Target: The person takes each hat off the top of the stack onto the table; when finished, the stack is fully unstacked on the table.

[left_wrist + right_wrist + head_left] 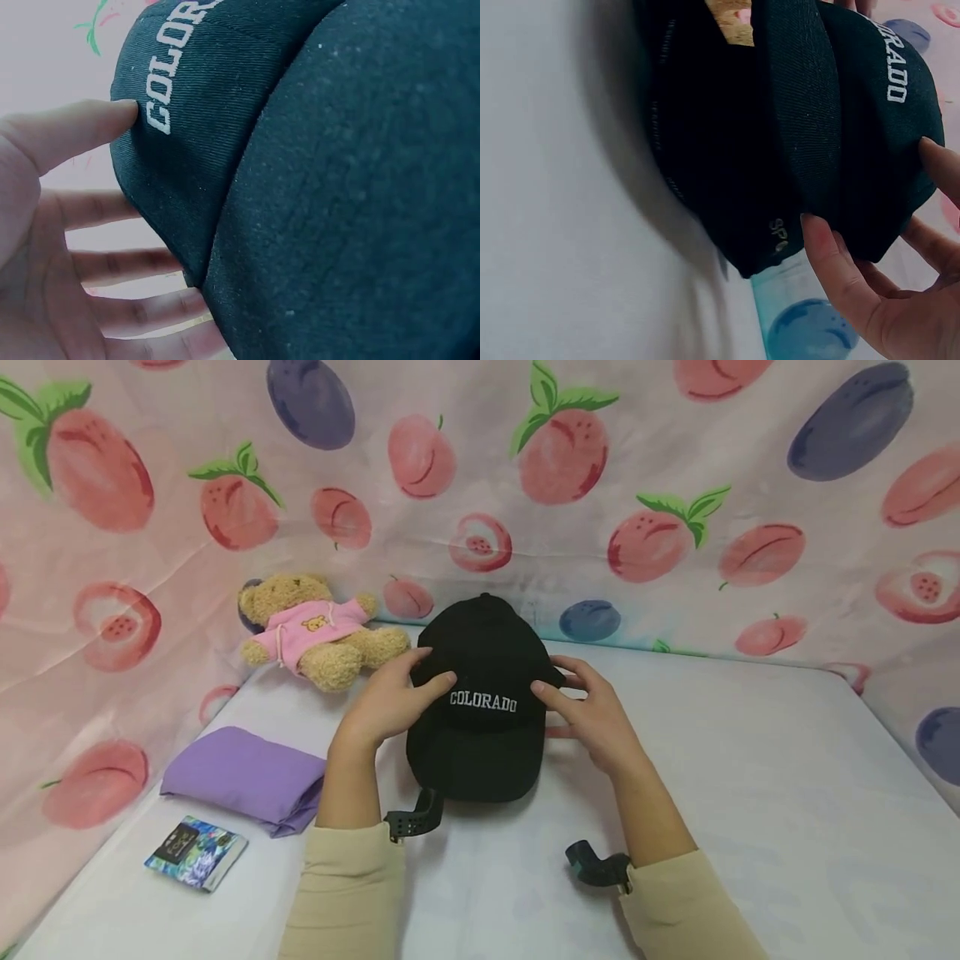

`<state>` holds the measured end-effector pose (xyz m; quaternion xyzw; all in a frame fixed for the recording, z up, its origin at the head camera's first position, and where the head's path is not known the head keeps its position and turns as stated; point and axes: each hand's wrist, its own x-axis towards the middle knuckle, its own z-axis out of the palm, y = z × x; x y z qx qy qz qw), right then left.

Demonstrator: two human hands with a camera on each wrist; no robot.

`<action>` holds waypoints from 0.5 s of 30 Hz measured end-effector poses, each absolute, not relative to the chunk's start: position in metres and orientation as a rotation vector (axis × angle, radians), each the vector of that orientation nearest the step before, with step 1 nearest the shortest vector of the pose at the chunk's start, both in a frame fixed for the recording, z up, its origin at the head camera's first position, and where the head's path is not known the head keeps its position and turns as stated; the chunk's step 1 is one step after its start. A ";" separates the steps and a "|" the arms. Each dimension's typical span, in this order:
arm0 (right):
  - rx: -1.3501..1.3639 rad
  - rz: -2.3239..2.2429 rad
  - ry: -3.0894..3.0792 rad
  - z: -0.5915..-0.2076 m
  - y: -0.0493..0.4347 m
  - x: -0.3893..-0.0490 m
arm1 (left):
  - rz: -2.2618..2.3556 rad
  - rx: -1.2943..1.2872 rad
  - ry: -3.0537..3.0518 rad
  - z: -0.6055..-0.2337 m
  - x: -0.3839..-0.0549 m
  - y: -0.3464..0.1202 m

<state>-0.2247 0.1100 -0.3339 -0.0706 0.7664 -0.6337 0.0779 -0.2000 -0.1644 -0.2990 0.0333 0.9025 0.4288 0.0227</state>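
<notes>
A black baseball cap (480, 760) with white COLORADO lettering is held between both hands, its front panel and brim facing me. The left hand (393, 702) grips its left side; the left thumb presses beside the first letter, and the other fingertips pass behind the edge in the left wrist view. On the opposite side the right hand (592, 714) grips the cap, thumb on the front panel near the last letter and fingers around the side. The right wrist view looks into the dark underside of the cap (712, 142), where its inner seam tape shows.
At the back left a teddy bear (315, 627) in a pink top leans by the patterned cloth backdrop (480, 468). A folded purple cloth (243, 777) and a small colourful packet (197, 853) lie at the left on the white table (750, 793).
</notes>
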 end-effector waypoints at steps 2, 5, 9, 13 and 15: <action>-0.219 -1.913 2.289 -0.331 0.113 -0.224 | 1.320 0.110 2.815 -0.297 -0.200 -0.162; -0.234 -1.931 2.286 -0.327 0.117 -0.223 | 1.310 0.128 2.844 -0.295 -0.199 -0.158; -0.238 -1.944 2.278 -0.323 0.122 -0.221 | 1.311 0.139 2.854 -0.292 -0.197 -0.153; -0.245 -1.939 2.290 -0.318 0.127 -0.220 | 1.316 0.138 2.867 -0.289 -0.196 -0.147; -0.249 -1.936 2.302 -0.315 0.130 -0.219 | 1.314 0.137 2.882 -0.288 -0.196 -0.143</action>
